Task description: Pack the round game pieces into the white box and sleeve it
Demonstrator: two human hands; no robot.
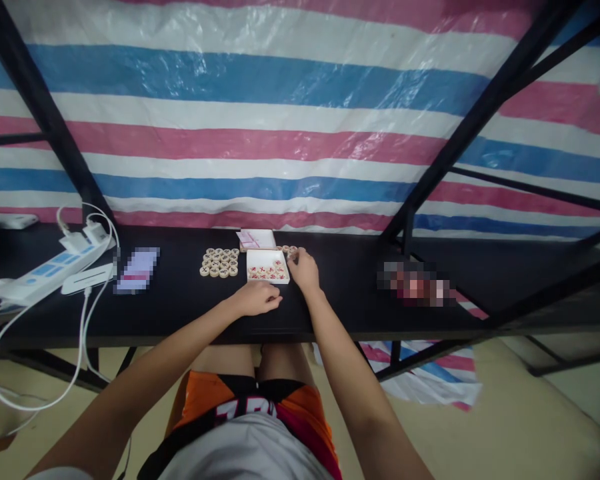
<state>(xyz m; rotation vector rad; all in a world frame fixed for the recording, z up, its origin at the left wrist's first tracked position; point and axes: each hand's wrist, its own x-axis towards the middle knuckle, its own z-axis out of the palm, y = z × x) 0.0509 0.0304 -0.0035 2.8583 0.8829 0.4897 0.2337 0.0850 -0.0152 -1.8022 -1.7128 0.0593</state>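
A small white box (267,278) sits open on the black table, with several round xiangqi pieces marked in red (269,271) inside. To its left, xiangqi pieces with dark markings (219,263) lie in neat rows. My left hand (258,298) rests on the table just in front of the box, its fingers curled in with nothing visible in them. At the box's right side, my right hand (305,270) has its fingertips pinched at a few loose xiangqi pieces (286,249), which the fingers partly hide.
Behind the box lies its lid (261,239) with a pinkish paper (247,239). A phone (137,270), a white power strip (55,268) and looping cables stand left. A blurred reddish item (415,283) lies right. Black metal bars (430,160) slant up at both sides before a striped sheet (260,120).
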